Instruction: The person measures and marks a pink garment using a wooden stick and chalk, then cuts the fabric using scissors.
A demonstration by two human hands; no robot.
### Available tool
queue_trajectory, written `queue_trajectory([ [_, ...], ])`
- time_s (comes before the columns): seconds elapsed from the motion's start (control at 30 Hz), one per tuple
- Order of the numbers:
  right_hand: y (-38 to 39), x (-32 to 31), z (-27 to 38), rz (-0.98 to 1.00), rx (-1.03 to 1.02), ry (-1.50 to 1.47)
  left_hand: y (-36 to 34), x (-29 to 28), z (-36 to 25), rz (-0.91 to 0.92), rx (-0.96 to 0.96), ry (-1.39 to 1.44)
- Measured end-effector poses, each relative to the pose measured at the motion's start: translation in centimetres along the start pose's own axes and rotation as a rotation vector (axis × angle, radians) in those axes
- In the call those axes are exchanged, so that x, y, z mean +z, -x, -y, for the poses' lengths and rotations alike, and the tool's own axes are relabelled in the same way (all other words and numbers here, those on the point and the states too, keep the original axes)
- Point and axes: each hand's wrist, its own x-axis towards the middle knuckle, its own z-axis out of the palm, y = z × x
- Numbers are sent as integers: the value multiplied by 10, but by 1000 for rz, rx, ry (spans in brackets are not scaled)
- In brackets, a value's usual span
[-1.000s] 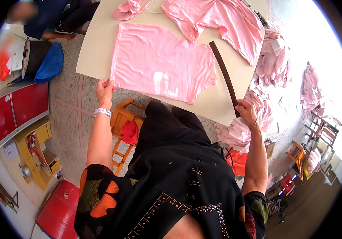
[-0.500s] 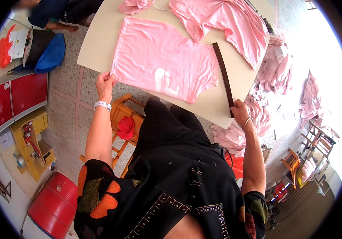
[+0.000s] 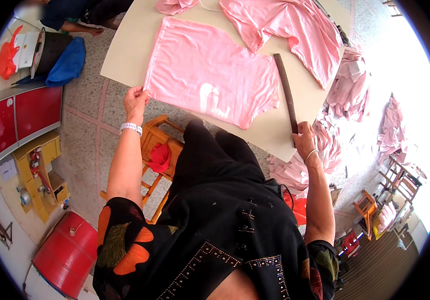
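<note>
A pink shirt (image 3: pixel 200 70) with a white print lies spread flat on the pale table (image 3: pixel 125 60). My left hand (image 3: pixel 136 105) pinches its near left corner at the table's edge. In my right hand (image 3: pixel 304 141) is the near end of a long, dark brown flat strip (image 3: pixel 285 90), its fingers closed round it. The strip lies slantwise on the table, just right of the shirt's narrower end. Beyond it, more pink fabric (image 3: pixel 295 30) is heaped at the table's far right.
Piles of pink garments (image 3: pixel 347 90) lie on the floor to the right. A wooden chair (image 3: pixel 162 145) with a red cloth stands below the table's left side. At far left are red cabinets (image 3: pixel 37 112) and a red drum (image 3: pixel 67 252). Another person's arm (image 3: pixel 82 28) shows at the upper left.
The strip has turned a little and its broad face looks lighter now. The whole scene has shifted slightly rightward in view. Both hands keep their holds.
</note>
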Motion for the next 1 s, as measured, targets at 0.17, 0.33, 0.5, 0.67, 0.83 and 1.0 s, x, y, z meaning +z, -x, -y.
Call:
queue_trajectory([
  [0.17,-3,6,-13,-87,0,59,-1,0,-3,10,0,-17],
  [0.33,-6,-6,4,-79,119,23,1,-1,-7,2,6,-44],
  [0.5,-8,1,-2,-11,167,-66,-1,-2,-4,19,38,-40],
  [0.67,-2,14,3,-115,18,11,-3,-2,-1,25,49,-35],
  [0.83,-7,21,10,-162,26,23,0,-2,-2,26,17,-47],
  [1.0,-13,17,15,-107,137,48,21,-2,-7,-69,56,-102],
])
